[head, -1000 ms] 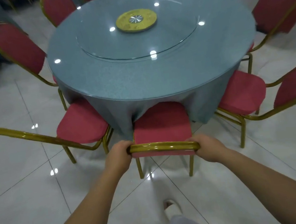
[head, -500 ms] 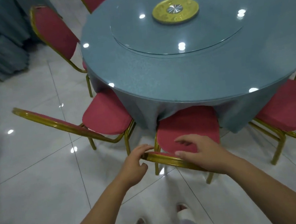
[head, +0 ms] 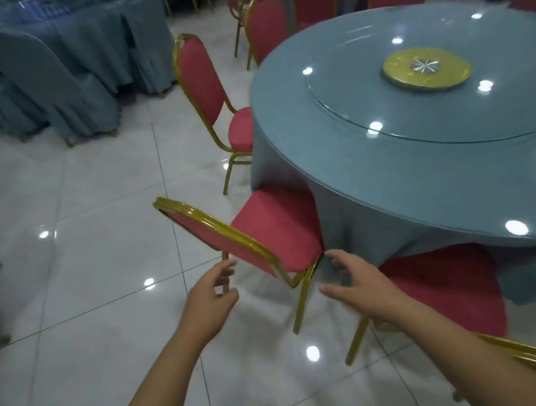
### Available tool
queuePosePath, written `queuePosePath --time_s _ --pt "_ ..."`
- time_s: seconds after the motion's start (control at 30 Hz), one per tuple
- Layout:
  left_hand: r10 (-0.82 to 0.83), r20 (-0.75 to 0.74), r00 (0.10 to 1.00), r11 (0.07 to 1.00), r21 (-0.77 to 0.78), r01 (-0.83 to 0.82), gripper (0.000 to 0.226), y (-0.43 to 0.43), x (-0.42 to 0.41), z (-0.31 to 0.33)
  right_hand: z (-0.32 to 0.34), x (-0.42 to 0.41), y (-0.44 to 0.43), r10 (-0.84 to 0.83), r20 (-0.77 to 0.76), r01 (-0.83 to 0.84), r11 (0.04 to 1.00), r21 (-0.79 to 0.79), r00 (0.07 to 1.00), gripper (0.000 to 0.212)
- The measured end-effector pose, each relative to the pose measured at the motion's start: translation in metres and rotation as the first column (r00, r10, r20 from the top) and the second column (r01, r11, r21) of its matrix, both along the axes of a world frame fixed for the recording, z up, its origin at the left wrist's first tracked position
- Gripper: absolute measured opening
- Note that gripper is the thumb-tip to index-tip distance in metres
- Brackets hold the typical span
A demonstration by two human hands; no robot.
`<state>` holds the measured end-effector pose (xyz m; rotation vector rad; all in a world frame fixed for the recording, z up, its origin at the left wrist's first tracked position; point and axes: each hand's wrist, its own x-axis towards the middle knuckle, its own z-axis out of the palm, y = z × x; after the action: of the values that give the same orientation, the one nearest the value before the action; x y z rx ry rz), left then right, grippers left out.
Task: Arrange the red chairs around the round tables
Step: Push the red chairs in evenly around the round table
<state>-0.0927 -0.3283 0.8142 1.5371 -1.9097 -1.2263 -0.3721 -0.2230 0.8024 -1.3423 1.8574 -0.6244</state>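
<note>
Glossy pale floor tiles [head: 97, 259] with dark grout lines mirror the ceiling lights across the hall. Round desk [head: 426, 175], draped in a blue-grey cloth, carries a glass turntable [head: 453, 117] with a yellow disc [head: 426, 70] at its centre. Red chair [head: 274, 232] with a gold frame stands at the desk's near-left edge, its seat front touching the hanging cloth. A second red chair [head: 207, 88] stands further round the desk on the left; a third chair seat [head: 441, 285] lies partly under the cloth at the near side. Beyond the desk stand more red chairs and another covered table; grey-covered chairs [head: 48, 75] are grouped well apart to its left. Left hand [head: 209, 300] and right hand [head: 359, 284] hover on either side of the first chair's rear corner, fingers spread and loosely curled, holding nothing.
</note>
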Motion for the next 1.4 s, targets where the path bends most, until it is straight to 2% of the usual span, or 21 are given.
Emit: queuePosePath --time_s 0.07,0.2,0.27,0.37,0.47,0.5,0.67,0.77,0.83,0.97,1.1,1.2,1.3,1.4 --pt "0.007 0.040 0.999 1.000 -0.018 -0.006 0.057 -0.032 0.038 0.004 -0.003 0.029 -0.030 0.015 -0.029 -0.015 1.000 0.017 0.999 0.082" --pt "-0.042 0.168 0.985 0.995 -0.083 0.057 0.082 -0.106 0.081 0.012 -0.008 0.073 -0.085 0.031 -0.103 -0.022 0.996 0.088 0.994 0.090" --pt "-0.059 0.211 0.976 0.992 -0.098 0.082 0.091 -0.144 0.088 0.010 -0.011 0.089 -0.109 0.042 -0.120 -0.030 0.994 0.102 0.992 0.085" --pt "-0.122 0.358 0.926 0.976 -0.129 0.178 0.099 -0.207 0.088 -0.001 -0.019 0.103 -0.144 0.059 -0.142 -0.039 0.990 0.139 0.988 0.071" --pt "-0.265 0.510 0.818 0.924 -0.107 0.366 0.092 -0.265 0.084 -0.020 -0.031 0.108 -0.176 0.014 -0.159 0.010 0.988 0.152 0.987 0.035" --pt "-0.312 0.559 0.768 0.897 -0.094 0.433 0.085 -0.285 0.080 -0.026 -0.035 0.108 -0.187 0.010 -0.163 0.018 0.985 0.172 0.987 0.031" --pt "-0.531 0.711 0.462 0.677 0.027 0.736 0.046 -0.369 0.064 -0.040 -0.028 0.098 -0.219 0.162 -0.156 -0.101 0.935 0.340 0.974 0.068" --pt "-0.722 0.617 0.313 0.509 0.168 0.844 0.055 -0.397 0.064 -0.049 -0.021 0.092 -0.229 0.209 -0.103 -0.148 0.897 0.416 0.973 0.075" --pt "-0.793 0.537 0.287 0.437 0.175 0.882 0.066 -0.411 0.064 -0.053 -0.015 0.091 -0.236 0.192 -0.082 -0.134 0.878 0.460 0.978 0.083" --pt "-0.867 0.427 0.256 0.357 0.173 0.918 0.073 -0.435 0.065 -0.054 -0.016 0.111 -0.245 0.056 -0.068 -0.019 0.888 0.459 0.996 0.080" --pt "-0.900 0.414 0.135 0.249 0.238 0.939 0.070 -0.489 0.061 -0.058 -0.029 0.147 -0.261 -0.240 -0.055 0.244 0.906 0.345 0.969 0.071" --pt "-0.903 0.422 0.084 0.209 0.259 0.943 0.066 -0.538 0.056 -0.055 -0.039 0.185 -0.291 -0.472 -0.075 0.475 0.843 0.254 0.878 0.062" --pt "-0.904 0.420 0.081 0.201 0.249 0.947 0.061 -0.585 0.057 -0.050 -0.040 0.225 -0.336 -0.599 -0.141 0.616 0.765 0.188 0.788 0.059" --pt "-0.913 0.396 0.103 0.200 0.212 0.957 0.054 -0.618 0.067 -0.047 -0.038 0.267 -0.377 -0.717 -0.193 0.742 0.651 0.161 0.670 0.037"
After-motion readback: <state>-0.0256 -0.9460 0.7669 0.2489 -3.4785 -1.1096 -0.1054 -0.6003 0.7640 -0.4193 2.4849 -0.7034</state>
